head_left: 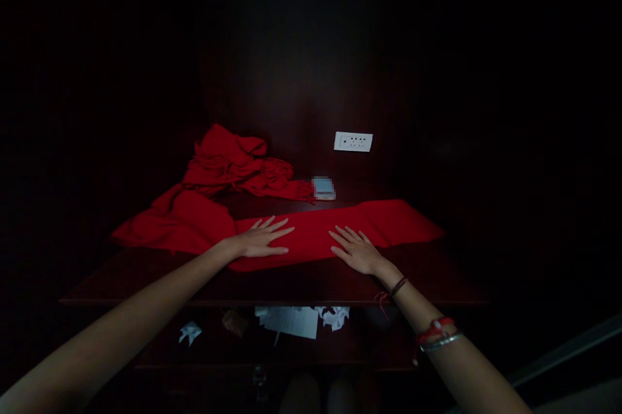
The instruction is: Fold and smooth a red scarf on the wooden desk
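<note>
A red cloth (311, 236), which looks like a scarf, lies stretched from left to right across a dark wooden shelf (301, 287). My left hand (262, 238) rests flat on its middle part, fingers spread. To the right, my right hand (356, 251) also lies open on the cloth, palm down, with its wrist wearing bracelets (440, 334). Between the two hands the cloth is fairly smooth. Its left end (187, 223) is bunched and folded. Behind that is a crumpled heap of red fabric (228, 158) with a fringed end.
A small pale blue item (323, 188), blurred out, sits behind the cloth. On the dark back wall is a white socket panel (353, 141). A lower shelf holds a printed paper (291, 322), crumpled white paper (335, 317) and a white scrap (190, 332). The sides are very dark.
</note>
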Available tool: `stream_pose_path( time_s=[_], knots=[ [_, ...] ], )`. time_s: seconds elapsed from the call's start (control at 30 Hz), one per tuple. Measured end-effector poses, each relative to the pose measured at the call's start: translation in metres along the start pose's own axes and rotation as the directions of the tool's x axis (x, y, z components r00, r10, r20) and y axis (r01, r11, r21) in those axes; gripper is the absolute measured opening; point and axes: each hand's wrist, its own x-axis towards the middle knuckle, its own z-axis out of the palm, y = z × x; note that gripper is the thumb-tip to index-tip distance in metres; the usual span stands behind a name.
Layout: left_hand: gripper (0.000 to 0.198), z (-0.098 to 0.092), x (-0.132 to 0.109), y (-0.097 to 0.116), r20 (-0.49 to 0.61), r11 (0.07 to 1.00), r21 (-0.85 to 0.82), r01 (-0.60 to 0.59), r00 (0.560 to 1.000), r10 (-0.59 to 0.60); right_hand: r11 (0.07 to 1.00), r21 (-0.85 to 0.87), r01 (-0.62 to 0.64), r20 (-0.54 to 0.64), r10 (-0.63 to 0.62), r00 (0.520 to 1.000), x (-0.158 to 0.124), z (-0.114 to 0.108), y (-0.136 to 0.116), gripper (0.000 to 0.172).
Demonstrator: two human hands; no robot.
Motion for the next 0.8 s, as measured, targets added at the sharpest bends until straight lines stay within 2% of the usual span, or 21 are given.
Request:
stream_pose_path(
  time_s=[0.07,0.13,0.23,0.27,0.33,0.47,0.6,0.7,0.8],
  knots=[
    [0.054,-0.002,-0.004,-0.009,-0.008,0.999,0.019,0.038,0.999,-0.038,1.0,-0.001,0.005,0.003,-0.005,1.0,0.0,0.0,0.001,0.057],
    [0.049,-0.004,-0.011,-0.009,-0.095,0.996,0.074,0.053,0.994,-0.046,1.0,0.005,0.004,0.015,-0.004,1.0,0.0,-0.002,0.0,0.057],
    [0.049,-0.006,-0.027,0.005,-0.245,0.983,0.166,-0.081,0.962,0.121,0.999,0.027,0.023,-0.032,-0.022,0.999,0.0,-0.006,-0.008,0.059],
    [0.049,-0.008,-0.034,0.011,-0.269,0.975,0.178,-0.133,0.947,0.179,0.998,0.034,0.051,-0.062,-0.048,0.997,0.0,-0.007,-0.012,0.058],
    [0.043,-0.011,-0.048,0.019,-0.296,0.97,0.171,-0.175,0.93,0.22,0.991,0.043,0.126,-0.092,-0.121,0.988,-0.001,-0.007,-0.02,0.056],
    [0.03,-0.014,-0.073,0.016,-0.212,0.978,0.108,-0.178,0.957,0.197,0.984,0.03,0.178,-0.043,-0.177,0.983,-0.001,-0.002,-0.029,0.052],
    [0.038,-0.003,-0.09,0.001,-0.126,0.995,0.089,-0.044,0.991,0.055,0.987,0.014,0.157,-0.015,-0.157,0.987,0.0,0.002,-0.027,0.052],
    [0.043,0.004,-0.085,-0.011,-0.06,0.997,0.069,0.015,0.998,-0.011,0.989,0.024,0.149,0.005,-0.149,0.989,0.002,0.001,-0.023,0.055],
    [0.042,0.005,-0.061,-0.026,-0.052,0.998,0.044,0.037,0.998,-0.035,0.995,0.035,0.098,0.034,-0.099,0.994,0.011,0.0,-0.018,0.058]
  ],
)
